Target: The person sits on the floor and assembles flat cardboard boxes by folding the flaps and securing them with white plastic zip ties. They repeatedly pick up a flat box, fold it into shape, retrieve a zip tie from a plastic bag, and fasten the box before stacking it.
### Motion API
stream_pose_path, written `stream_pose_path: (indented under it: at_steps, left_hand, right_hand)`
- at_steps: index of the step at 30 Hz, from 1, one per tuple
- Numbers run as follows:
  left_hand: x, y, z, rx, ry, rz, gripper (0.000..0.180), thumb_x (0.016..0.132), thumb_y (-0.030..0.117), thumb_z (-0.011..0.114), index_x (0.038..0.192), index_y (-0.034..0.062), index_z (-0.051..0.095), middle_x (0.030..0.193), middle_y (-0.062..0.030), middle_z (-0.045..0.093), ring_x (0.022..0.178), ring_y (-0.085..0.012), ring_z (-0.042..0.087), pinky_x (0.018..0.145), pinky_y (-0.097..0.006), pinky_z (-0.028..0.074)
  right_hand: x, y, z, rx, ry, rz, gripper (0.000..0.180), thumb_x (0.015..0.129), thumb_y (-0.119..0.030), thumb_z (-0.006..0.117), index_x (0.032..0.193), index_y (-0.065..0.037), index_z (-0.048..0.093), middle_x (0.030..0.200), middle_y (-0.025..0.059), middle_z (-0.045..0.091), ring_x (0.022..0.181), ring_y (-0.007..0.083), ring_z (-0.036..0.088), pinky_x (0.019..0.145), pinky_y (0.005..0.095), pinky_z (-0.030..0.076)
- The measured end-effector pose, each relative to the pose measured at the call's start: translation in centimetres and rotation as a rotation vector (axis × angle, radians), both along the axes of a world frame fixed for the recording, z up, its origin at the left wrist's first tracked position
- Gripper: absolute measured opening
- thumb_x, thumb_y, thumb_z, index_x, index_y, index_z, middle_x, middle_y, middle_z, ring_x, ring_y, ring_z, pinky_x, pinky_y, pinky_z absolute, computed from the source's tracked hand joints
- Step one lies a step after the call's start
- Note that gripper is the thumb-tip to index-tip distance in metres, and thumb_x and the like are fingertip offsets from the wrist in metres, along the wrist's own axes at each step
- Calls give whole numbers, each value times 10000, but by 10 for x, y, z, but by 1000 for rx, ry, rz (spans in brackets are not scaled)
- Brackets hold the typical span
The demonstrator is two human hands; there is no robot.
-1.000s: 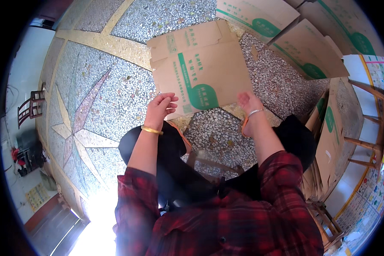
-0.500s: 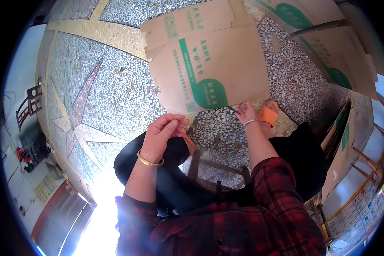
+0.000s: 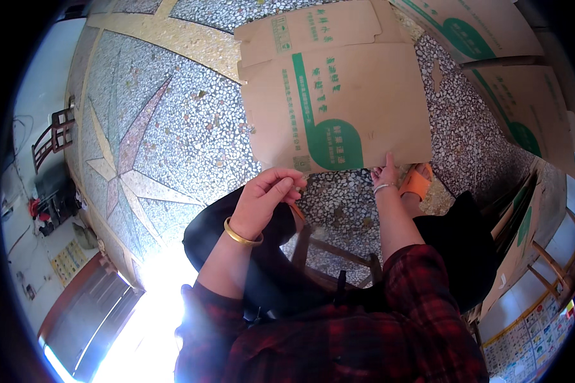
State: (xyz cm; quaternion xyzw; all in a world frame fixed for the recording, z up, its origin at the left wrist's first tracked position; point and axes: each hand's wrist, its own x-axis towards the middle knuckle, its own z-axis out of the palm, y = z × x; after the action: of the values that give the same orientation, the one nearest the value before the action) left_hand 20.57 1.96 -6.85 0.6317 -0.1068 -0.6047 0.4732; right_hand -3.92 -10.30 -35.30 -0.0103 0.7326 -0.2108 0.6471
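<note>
Our right grip is partly open at the near edge of a brown cardboard sheet, one finger laid over its printed face; we cannot tell whether the thumb pinches the edge. Our left grip is curled nearly closed, thumb close against the forefinger, at the sheet's near left corner; we cannot tell whether it has hold of the cardboard. With the view's centre as the dial, the sheet spreads towards 1 o'clock, its green-printed side facing us, a flap crease crossing its far part. We wear a gold bangle on the left wrist and a pale bracelet on the right. An orange sandal sits at 3 o'clock, just beside our right grip. A wooden stool shows between our knees towards 5 o'clock. Further out, more printed cardboard lies towards 2 o'clock, and folded cartons stand between 3 and 4. A star is inlaid in the speckled floor near 9 o'clock; beyond it stands a wooden chair.
</note>
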Motion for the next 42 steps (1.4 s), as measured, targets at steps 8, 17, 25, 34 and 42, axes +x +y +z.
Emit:
stream_pose_path:
  at_steps: [8,17,25,34,42]
  left_hand:
    - [-2,13,15,-60,-75,84,216,923,144,469,1053,0,563,951,-78,623,773,-107,582,722,-249,487]
    - [-11,36,48,-280,-160,-172,253,920,214,479,1027,19,599,980,-42,621,804,-86,560,724,-235,462]
    - [-12,65,5,-364,-810,-423,328,845,206,543,1119,29,577,1008,-108,620,938,-224,576,752,-327,479]
    - [4,85,60,-654,496,526,662,868,578,386,1223,27,474,1188,-131,540,1046,-265,545,881,-401,449]
    - [-3,100,82,-674,279,317,449,884,287,493,1216,-14,461,1174,-150,542,1088,-259,523,929,-386,421]
  right_hand:
    - [41,-1,102,-381,-455,48,261,880,-314,528,952,-64,547,709,60,610,516,158,563,427,279,469]
    - [26,-47,277,-617,-518,271,220,860,-191,568,1024,-50,525,836,42,600,662,167,573,493,262,466]
    - [-68,1,358,-860,-549,174,229,856,-197,561,1026,-47,531,857,44,593,661,151,558,521,257,443]
    - [-138,38,355,-1057,-642,178,251,869,-164,516,1097,-62,492,922,47,591,730,156,582,512,268,454]
    - [-159,47,376,-1245,-593,77,391,869,-124,508,1236,-24,416,1171,73,508,1066,208,512,876,350,439]
